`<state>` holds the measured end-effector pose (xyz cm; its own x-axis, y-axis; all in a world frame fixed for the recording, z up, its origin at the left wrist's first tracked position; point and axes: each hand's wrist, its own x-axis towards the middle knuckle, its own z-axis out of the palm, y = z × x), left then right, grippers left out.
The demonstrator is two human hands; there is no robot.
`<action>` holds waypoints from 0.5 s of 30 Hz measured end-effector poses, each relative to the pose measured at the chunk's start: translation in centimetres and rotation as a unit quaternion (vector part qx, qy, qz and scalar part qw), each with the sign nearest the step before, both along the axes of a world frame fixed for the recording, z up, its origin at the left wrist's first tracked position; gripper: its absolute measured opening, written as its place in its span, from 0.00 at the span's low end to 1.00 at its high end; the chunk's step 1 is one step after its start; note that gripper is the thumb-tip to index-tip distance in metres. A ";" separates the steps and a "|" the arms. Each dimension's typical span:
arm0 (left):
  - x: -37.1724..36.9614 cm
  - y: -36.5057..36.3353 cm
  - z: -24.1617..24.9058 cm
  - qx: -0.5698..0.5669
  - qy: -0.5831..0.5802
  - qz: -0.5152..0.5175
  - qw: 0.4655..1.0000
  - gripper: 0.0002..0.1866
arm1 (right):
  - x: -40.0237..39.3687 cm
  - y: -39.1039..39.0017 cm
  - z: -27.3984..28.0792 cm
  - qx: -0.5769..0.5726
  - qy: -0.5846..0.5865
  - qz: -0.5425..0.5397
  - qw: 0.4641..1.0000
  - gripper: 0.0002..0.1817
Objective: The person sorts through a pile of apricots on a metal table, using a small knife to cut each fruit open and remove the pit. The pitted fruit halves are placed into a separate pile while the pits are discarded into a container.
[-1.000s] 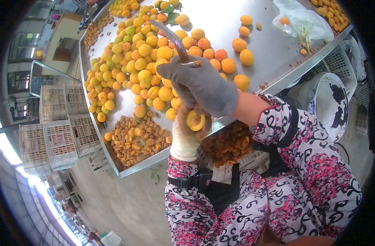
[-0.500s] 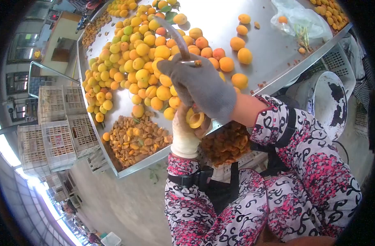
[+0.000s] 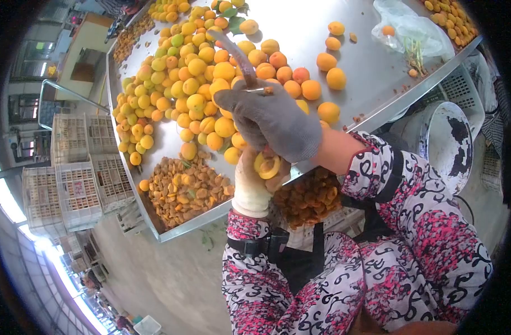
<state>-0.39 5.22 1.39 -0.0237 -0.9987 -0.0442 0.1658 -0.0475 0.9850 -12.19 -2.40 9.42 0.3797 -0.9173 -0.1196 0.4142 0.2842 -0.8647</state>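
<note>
My right hand (image 3: 277,120), in a grey glove, is closed around a curved knife (image 3: 238,56). Its long grey-brown curved part sticks up and away over the fruit, and a metal band shows by the thumb; the rest is hidden in the fist. Just below, my left hand (image 3: 252,184) in a white glove has its fingers wrapped round a cut apricot (image 3: 267,166), whose hollow yellow inside faces up. The two hands touch or nearly touch. Beyond them a big heap of whole apricots (image 3: 196,103) lies on the metal table (image 3: 372,67).
A pile of apricot stones (image 3: 185,192) sits at the table's near left corner. Below the edge, a crate holds apricot halves (image 3: 308,198). At right are a plastic bag (image 3: 409,28) and a worn white basin (image 3: 448,145). Stacked crates (image 3: 79,187) stand at left.
The cut apricot has turned slightly in my left hand, so more of its open inside shows. Both hands stay in nearly the same place; the view has shifted a little.
</note>
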 end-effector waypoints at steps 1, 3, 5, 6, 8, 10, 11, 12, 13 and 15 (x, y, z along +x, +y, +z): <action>0.4 0.1 -0.4 -0.002 -0.002 -0.001 1.000 0.19 | 0.2 -0.1 -1.3 -0.111 0.027 -0.021 0.993 0.18; 1.1 0.3 -0.8 -0.071 -0.121 -0.033 0.989 0.17 | 0.2 -0.7 -1.3 0.120 -0.121 0.039 0.985 0.20; 2.1 -0.1 -0.8 0.073 0.100 -0.062 0.990 0.17 | 0.6 -0.7 -1.7 0.123 -0.144 0.029 0.982 0.21; 2.2 -0.4 -0.6 0.209 0.314 -0.091 0.921 0.17 | 0.7 -0.7 -1.8 0.123 -0.168 0.015 0.978 0.21; 1.7 -0.6 0.5 0.234 0.356 -0.098 0.900 0.16 | 0.6 -0.7 -1.8 0.128 -0.172 0.021 0.977 0.22; 1.6 -0.7 0.9 0.259 0.395 -0.104 0.875 0.15 | 0.5 -0.7 -1.6 0.133 -0.178 0.027 0.975 0.22; 1.7 -0.7 0.8 0.260 0.418 -0.111 0.863 0.15 | 0.5 -0.7 -1.4 0.141 -0.175 0.031 0.974 0.21; 1.7 -0.8 0.6 0.261 0.441 -0.119 0.851 0.15 | 0.5 -0.7 -1.4 0.149 -0.172 0.035 0.973 0.21; 1.6 -0.8 0.2 0.261 0.442 -0.119 0.850 0.15 | 0.6 -0.6 -1.5 0.149 -0.171 0.034 0.973 0.21; 1.1 -0.9 -0.9 0.224 0.166 -0.006 0.960 0.20 | 1.3 0.0 -1.5 -0.217 0.072 -0.082 0.970 0.16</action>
<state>0.67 4.29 0.51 -0.1227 -0.8810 -0.4568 0.4632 -0.4580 0.7588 -10.93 -2.45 7.95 0.2327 -0.9400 0.2496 0.2891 -0.1782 -0.9406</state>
